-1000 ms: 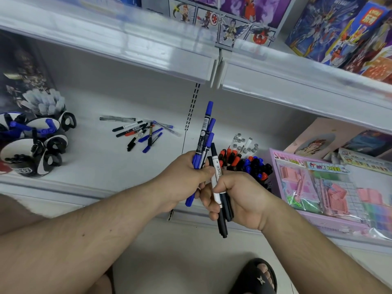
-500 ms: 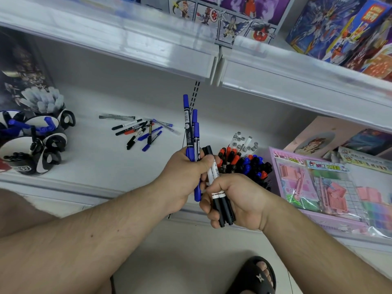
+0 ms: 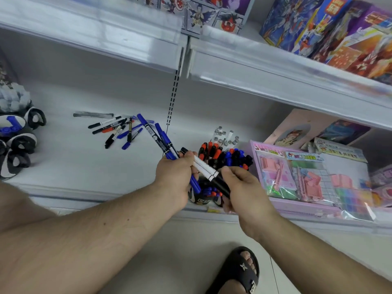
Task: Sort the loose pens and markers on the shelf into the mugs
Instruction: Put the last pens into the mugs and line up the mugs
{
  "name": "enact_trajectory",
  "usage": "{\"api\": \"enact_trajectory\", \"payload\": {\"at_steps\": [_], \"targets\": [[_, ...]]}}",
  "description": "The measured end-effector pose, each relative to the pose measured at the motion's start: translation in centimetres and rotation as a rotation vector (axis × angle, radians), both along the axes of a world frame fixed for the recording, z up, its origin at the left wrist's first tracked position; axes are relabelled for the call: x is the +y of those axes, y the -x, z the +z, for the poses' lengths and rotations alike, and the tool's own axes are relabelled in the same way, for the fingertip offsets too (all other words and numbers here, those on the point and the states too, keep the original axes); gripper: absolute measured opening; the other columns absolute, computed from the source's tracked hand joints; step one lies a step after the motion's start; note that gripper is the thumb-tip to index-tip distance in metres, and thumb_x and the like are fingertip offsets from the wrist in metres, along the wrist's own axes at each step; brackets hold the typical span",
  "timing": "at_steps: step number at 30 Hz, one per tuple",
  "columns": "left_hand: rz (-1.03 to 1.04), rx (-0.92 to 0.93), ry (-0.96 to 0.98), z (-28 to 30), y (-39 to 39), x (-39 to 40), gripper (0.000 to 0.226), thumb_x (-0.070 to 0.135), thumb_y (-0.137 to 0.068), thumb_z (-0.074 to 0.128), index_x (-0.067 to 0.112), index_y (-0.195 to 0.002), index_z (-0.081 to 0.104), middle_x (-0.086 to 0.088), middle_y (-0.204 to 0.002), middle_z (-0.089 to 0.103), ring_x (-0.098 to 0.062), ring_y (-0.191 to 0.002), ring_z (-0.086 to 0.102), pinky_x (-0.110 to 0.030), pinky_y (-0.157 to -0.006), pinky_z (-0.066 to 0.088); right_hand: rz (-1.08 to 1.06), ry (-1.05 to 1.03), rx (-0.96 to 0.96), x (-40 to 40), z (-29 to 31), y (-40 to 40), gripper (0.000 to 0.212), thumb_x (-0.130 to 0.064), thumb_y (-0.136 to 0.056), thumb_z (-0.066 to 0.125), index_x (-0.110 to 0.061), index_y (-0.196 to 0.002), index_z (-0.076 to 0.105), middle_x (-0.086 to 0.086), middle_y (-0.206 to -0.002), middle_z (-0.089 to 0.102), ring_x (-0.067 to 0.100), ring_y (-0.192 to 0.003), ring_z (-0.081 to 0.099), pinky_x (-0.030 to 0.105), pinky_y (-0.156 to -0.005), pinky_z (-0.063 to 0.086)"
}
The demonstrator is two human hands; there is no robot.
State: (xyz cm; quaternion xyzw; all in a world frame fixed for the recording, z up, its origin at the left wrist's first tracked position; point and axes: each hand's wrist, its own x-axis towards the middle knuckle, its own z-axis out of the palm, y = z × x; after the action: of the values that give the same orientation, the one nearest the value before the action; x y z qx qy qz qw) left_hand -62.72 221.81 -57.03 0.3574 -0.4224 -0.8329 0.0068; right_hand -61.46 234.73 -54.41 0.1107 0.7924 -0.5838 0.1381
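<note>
Left hand (image 3: 175, 172) grips a bundle of blue markers (image 3: 158, 137), fingers curled round the barrels; the capped ends point up and left, and one blue end shows below the fist. Right hand (image 3: 239, 187) holds two black markers (image 3: 209, 171) with white barrels, fingers and thumb closed on the black lower ends; their upper tips lie against the left hand's fingers. Both hands sit above the front edge of the shelf (image 3: 70, 164).

Directly behind and below the hands stands a mug (image 3: 200, 199), largely hidden, packed with red, black and blue markers; grey-capped white pens (image 3: 226, 137) stand just behind that cluster.

Loose pens (image 3: 117, 131) lie scattered on the shelf, well left of the hands and toward the back. Black-and-white mugs (image 3: 18, 145) stand at the far left, one holding blue markers.

A pink toy pack (image 3: 307, 179) lies right of the hands. A black sandal (image 3: 237, 272) is on the floor below.
</note>
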Motion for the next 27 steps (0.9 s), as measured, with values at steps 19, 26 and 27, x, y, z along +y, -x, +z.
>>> {"api": "enact_trajectory", "payload": {"at_steps": [19,26,27], "targets": [[-0.510,0.055,0.318,-1.9,0.5,1.5,0.006,0.021,-0.098,0.058,0.015,-0.097,0.056,-0.002,-0.082,0.066,-0.011,-0.053,0.053,-0.028,-0.055,0.050,0.195,-0.792,0.105,13.8,0.1,7.1,0.015,-0.024,-0.096,0.054,-0.017,-0.091,0.067,0.001,-0.074,0.066,0.018,-0.060,0.055,0.024,-0.051,0.037],[-0.614,0.078,0.396,-2.1,-0.1,1.1,0.008,0.021,-0.098,0.057,0.013,-0.094,0.055,-0.003,-0.079,0.064,-0.013,-0.054,0.052,-0.029,-0.059,0.052,0.422,-1.205,0.089,12.6,-3.1,10.9,0.022,-0.022,-0.095,0.048,-0.010,-0.090,0.066,0.010,-0.090,0.067,0.022,-0.072,0.055,0.024,-0.062,0.040],[-0.618,0.077,0.394,-2.1,-0.2,1.0,0.009,0.020,-0.098,0.057,0.013,-0.093,0.055,-0.004,-0.079,0.064,-0.014,-0.054,0.052,-0.031,-0.061,0.053,0.406,-1.206,0.074,12.4,-3.5,11.4,0.023,-0.022,-0.094,0.048,-0.010,-0.082,0.064,0.010,-0.085,0.066,0.020,-0.068,0.054,0.023,-0.057,0.038]]}}
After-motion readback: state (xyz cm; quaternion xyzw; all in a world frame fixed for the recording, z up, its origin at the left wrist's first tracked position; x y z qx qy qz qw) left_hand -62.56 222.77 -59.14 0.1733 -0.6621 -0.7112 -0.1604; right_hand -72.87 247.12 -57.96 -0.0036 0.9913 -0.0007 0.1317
